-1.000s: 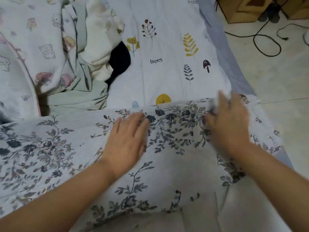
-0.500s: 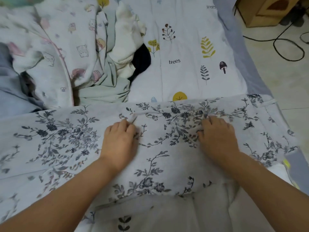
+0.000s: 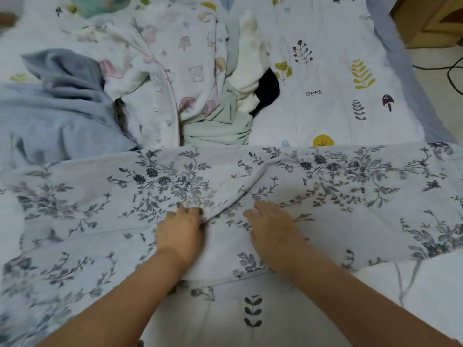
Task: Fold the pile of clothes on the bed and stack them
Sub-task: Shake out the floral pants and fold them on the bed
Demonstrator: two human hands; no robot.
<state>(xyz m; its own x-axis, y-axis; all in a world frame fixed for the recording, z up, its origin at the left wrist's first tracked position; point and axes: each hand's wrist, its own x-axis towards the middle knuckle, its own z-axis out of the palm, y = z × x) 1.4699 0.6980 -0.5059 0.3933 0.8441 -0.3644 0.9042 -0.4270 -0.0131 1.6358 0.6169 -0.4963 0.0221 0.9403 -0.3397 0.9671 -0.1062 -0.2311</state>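
Floral garment [image 3: 325,186] lies spread on bed — left hand [image 3: 181,231] pinches a central ridge, right hand [image 3: 271,226] rests flat. Next: fold it across.

Bed sheet [image 3: 325,116]: white, printed with leaves, twigs, a mushroom and the word "trees"; grey-blue border along its right edge. Floor [image 3: 436,78]: pale, right of the bed. Black cable [image 3: 451,73] loops on the floor near the right edge. Wooden furniture [image 3: 431,23]: upper right corner, standing on the floor.
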